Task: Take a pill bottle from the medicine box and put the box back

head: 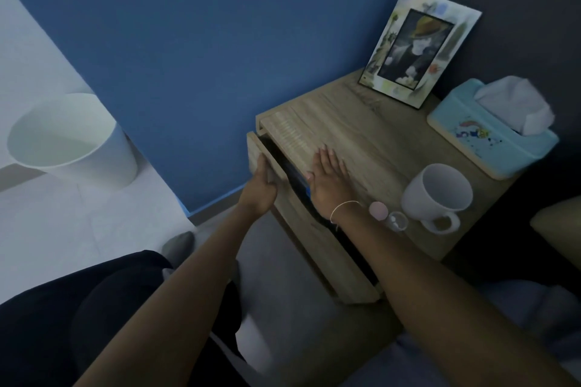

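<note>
A wooden nightstand (371, 132) stands against the blue wall. Its top drawer (317, 245) is slightly out, showing a dark gap. My left hand (262, 185) grips the drawer front near its far end. My right hand (328, 179) lies flat, fingers spread, on the nightstand top beside the gap. A sliver of blue (308, 188), perhaps the medicine box, shows inside the drawer under my right thumb. A small clear pill bottle (396, 220) lies on the top near the front edge, with a pink round lid (378, 210) beside it.
A white mug (440, 195) stands right of the pill bottle. Behind it are a light blue tissue box (490, 132) and a picture frame (418, 47) leaning on the wall. A white waste bin (69, 141) stands on the floor at left.
</note>
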{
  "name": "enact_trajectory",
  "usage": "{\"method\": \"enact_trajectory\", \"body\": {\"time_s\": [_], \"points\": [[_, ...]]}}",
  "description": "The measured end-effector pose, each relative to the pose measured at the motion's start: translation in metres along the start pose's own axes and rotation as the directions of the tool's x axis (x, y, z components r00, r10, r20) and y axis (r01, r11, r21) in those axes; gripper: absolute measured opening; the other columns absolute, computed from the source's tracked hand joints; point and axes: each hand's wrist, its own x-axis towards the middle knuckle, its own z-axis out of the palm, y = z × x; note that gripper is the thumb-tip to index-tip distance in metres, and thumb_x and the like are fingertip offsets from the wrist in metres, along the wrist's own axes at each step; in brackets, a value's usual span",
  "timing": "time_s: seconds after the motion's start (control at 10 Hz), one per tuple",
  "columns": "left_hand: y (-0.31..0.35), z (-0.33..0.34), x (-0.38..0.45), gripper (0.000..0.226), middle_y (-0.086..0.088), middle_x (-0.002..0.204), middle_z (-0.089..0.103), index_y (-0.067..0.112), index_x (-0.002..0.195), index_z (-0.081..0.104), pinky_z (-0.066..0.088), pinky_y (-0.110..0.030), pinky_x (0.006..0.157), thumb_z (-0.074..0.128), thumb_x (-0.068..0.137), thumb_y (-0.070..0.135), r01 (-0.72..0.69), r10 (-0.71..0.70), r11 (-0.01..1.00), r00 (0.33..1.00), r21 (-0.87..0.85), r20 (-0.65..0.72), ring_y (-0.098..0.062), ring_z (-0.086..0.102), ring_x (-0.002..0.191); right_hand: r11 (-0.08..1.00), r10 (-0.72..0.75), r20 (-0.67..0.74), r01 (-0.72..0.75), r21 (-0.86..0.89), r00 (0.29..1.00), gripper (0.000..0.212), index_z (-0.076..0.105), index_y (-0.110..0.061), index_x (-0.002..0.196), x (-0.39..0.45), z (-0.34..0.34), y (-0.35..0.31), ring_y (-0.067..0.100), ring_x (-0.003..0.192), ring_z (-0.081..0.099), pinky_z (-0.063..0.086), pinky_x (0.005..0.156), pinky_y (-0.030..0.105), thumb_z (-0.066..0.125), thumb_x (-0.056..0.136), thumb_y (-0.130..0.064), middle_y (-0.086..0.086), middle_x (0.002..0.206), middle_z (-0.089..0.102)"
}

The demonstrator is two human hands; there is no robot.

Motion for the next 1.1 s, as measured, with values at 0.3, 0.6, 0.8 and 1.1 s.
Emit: {"method": "enact_trajectory", "body": {"time_s": [0.3,0.6,0.8,1.1], "points": [[0.007,0.004,0.025,0.072,-0.018,0.158,0.017,0.028,0.151,0.005,0.026,-0.038,0.114,0.045,0.094,0.014,0.012,-0.017,0.997,0.997,0.073,0.070,-0.034,0.024,0.143,0.999,0.023,-0.051,-0.024,-0.026,0.998,0.057,0.006,-0.006,0.152,0.002,0.007,0.001,0.024,0.151,-0.003,-0.002,0.122,0.041,0.021,0.104,-0.030,0.012,0.163,0.002],[0.004,0.007,0.037,0.074,-0.015,0.156,0.026,0.029,0.151,0.006,0.028,-0.037,0.113,0.048,0.092,0.014,0.018,-0.025,0.997,0.996,0.077,0.090,-0.033,0.030,0.141,0.999,0.034,-0.057,-0.036,-0.025,0.998,0.057,0.007,-0.006,0.153,0.001,0.007,0.000,0.024,0.151,-0.002,-0.002,0.122,0.041,0.022,0.104,-0.030,0.012,0.163,0.003],[0.015,0.006,0.019,0.074,-0.015,0.157,0.023,0.018,0.152,0.006,0.024,-0.035,0.115,0.048,0.092,0.011,-0.043,0.037,0.994,0.997,0.104,0.063,-0.031,0.026,0.143,1.000,0.030,0.027,-0.029,-0.009,0.999,0.057,0.004,-0.005,0.152,-0.003,-0.004,-0.001,0.024,0.150,-0.004,-0.003,0.122,0.041,0.021,0.104,-0.029,0.012,0.163,-0.001],[0.031,-0.067,-0.043,0.058,-0.016,0.160,0.005,0.003,0.150,0.007,0.010,-0.041,0.121,0.032,0.102,0.022,-0.139,0.171,0.933,0.983,0.331,-0.070,-0.032,0.007,0.148,0.997,0.070,0.257,-0.076,0.016,0.964,0.049,0.023,0.006,0.146,0.008,-0.067,-0.008,0.031,0.147,0.016,0.015,0.119,0.035,0.027,0.103,-0.017,0.020,0.159,0.018]]}}
